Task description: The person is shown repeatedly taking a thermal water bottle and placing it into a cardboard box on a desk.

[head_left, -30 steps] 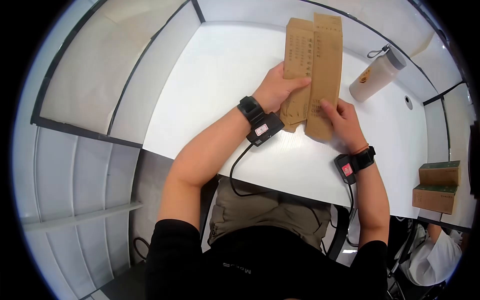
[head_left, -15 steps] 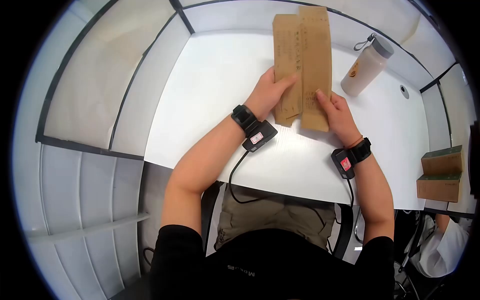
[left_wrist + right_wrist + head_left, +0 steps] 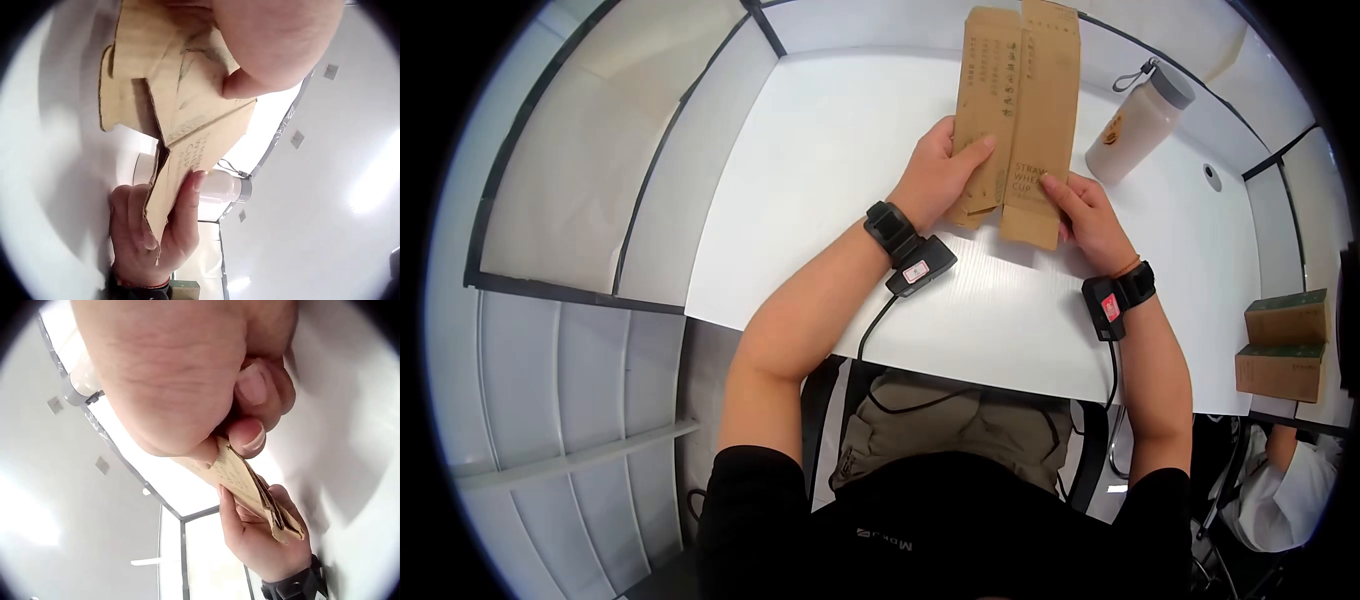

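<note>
Gripping carton (image 3: 1028, 120): our left hand (image 3: 940, 172) and right hand (image 3: 1092, 222) hold opposite sides, inside the table (image 3: 830, 150)'s front edge.
Crease (image 3: 1012, 112): we're apparently reshaping it; next move likely calls for even pressure.

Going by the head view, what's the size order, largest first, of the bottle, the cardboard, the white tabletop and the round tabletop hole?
1. White tabletop
2. Cardboard
3. Bottle
4. Round tabletop hole
</note>
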A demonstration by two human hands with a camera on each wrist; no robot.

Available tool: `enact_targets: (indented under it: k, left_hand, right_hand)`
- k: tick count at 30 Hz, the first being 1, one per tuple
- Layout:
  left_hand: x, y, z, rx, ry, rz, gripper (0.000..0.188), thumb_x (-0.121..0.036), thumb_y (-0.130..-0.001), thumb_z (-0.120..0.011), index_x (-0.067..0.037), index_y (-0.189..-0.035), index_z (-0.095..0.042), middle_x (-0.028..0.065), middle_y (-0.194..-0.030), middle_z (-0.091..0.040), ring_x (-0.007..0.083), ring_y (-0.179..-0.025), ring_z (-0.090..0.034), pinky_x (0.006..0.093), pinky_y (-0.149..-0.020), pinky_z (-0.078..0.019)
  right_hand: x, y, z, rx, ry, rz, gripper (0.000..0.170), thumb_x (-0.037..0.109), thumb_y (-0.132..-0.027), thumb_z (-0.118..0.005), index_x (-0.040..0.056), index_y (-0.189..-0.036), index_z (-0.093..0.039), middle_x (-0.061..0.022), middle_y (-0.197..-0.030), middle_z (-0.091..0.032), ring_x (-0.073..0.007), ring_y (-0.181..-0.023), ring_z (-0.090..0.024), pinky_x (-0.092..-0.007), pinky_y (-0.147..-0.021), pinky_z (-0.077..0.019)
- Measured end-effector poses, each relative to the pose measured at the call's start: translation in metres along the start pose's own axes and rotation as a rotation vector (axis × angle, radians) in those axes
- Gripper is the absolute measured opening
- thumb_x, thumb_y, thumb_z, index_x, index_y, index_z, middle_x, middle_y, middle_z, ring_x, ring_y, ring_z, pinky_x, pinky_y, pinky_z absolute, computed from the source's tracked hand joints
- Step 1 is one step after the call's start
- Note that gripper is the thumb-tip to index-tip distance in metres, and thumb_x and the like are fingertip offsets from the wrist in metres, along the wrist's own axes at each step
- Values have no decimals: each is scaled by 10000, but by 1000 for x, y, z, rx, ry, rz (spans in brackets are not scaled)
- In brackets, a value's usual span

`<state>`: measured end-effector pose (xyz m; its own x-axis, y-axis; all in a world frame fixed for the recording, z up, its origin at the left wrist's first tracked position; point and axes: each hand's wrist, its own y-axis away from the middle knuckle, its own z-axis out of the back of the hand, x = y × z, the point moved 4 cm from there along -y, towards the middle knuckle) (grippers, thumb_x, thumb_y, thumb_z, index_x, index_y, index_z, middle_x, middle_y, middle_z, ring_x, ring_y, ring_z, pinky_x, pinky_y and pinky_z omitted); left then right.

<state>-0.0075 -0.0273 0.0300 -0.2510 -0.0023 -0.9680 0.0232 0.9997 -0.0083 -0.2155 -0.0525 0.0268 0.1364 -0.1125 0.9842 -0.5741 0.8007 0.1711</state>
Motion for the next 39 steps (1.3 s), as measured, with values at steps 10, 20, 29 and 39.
enact_targets:
  k: [10, 20, 29, 39]
  left_hand:
    - [1, 2, -1, 48, -58, 60, 520, -271, -1026, -630, 14, -1419, -445, 131, -1311, -631, 176, -1174, -637, 325, -981, -538]
    - [8, -5, -9, 272, -270, -122, 1044, -326, -893, -787, -20, -1570, -53, 184, -1511, -385, 261, -1359, -479, 394, -1099, -456]
    - [-12, 7, -21, 388, -192, -217, 1224, -199, -845, -809, -147, -1609, 145, 180, -1581, -296, 280, -1452, -360, 435, -1125, -426]
    - [-1, 0, -13, 288, -319, -215, 1085, -388, -950, -666, -90, -1616, 138, 237, -1670, -26, 356, -1564, -57, 516, -1241, -185]
  right_hand:
    - [0, 0, 4, -91, 2, 6, 410, 409, -1064, -544, 41, -985, -706, 79, -678, -527, -17, -563, -406, -203, -512, -309]
    - [4, -7, 4, -155, -118, 159, 545, 374, -1080, -505, -11, -1465, -486, -110, -1219, -667, -122, -1139, -594, -281, -1015, -444]
    - [5, 0, 0, -51, 42, 269, 852, 331, -1005, -640, 91, -1645, -131, -157, -1396, -531, -209, -1216, -562, -313, -1029, -445]
    - [3, 4, -13, -11, 225, 283, 846, 181, -889, -744, 12, -1566, -264, -127, -1401, -509, -205, -1186, -550, -320, -994, -480]
